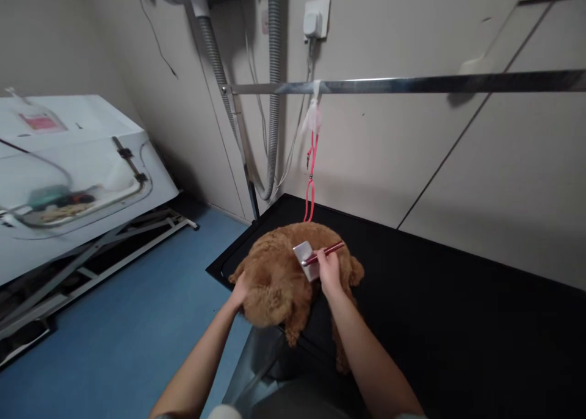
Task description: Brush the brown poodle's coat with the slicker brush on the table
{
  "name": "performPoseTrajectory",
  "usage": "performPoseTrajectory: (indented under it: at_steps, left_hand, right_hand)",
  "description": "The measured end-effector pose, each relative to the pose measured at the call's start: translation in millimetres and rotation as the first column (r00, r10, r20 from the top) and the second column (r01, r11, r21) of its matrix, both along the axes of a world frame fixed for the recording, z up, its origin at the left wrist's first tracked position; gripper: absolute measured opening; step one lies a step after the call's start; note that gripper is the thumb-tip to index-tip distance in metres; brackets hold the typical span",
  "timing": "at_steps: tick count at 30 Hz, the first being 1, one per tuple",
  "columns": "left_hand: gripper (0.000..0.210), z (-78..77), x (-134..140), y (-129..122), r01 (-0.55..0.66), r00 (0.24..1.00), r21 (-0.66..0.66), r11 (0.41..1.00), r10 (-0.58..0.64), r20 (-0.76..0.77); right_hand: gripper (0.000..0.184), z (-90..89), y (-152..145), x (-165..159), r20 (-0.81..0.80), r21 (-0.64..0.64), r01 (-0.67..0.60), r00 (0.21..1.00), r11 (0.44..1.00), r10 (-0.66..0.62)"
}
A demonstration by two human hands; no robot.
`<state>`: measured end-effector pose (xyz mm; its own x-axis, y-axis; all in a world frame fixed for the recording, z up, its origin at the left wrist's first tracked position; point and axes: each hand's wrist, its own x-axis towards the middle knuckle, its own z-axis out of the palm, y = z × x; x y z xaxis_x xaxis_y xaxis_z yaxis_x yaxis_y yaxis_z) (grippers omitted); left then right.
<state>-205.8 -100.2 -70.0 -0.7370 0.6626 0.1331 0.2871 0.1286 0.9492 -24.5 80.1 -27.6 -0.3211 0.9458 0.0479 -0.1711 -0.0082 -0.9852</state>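
A curly brown dog point(270, 254) stands on the black grooming table with its head toward me, near the table's left end. My left hand point(239, 292) holds the side of the dog's head, its fingers partly hidden in and behind the fur. In my right hand point(328, 269) is a slicker brush point(303, 254) with a dark red handle and a pale flat head. The brush lies against the fur of the dog's back and side, and my fingers are closed round the handle.
A pink lead point(312, 181) hangs behind the dog from a metal bar point(384, 86) over the black table point(448, 303). Grey dryer hoses point(273, 89) run down the wall. At left stand a white wash tub point(114, 193) on a metal frame and a pump bottle point(41, 117).
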Motion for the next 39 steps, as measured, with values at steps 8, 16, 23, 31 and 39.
performPoseTrajectory:
  at_steps: [8,16,23,31,39]
  left_hand:
    - [0.044,17.7,57.5,18.6,0.128,0.981,0.06,0.99,-0.135,0.14]
    - [0.055,12.3,113.7,32.6,0.111,0.968,0.042,0.993,-0.117,0.22]
    - [0.046,9.9,145.0,33.1,0.233,0.972,-0.005,0.972,-0.233,0.045]
    - [0.038,24.5,145.7,35.0,0.232,0.877,-0.325,0.917,-0.342,-0.338]
    - [0.038,38.9,137.2,38.0,0.212,0.789,-0.511,0.833,-0.455,-0.413]
  right_hand:
    - [0.035,-13.2,-25.2,70.7,-0.071,-0.113,0.124,0.989,0.986,-0.132]
    - [0.017,-2.7,-56.2,112.2,-0.056,0.04,0.145,0.988,0.989,-0.143]
    - [0.021,2.0,-57.0,150.3,0.004,0.097,-0.015,1.0,0.995,0.015]
    - [0.024,-1.1,-45.2,161.8,-0.013,0.114,0.105,0.994,0.988,-0.105]
    - [0.029,-14.2,-24.8,166.7,-0.061,0.031,0.055,0.997,0.998,-0.053]
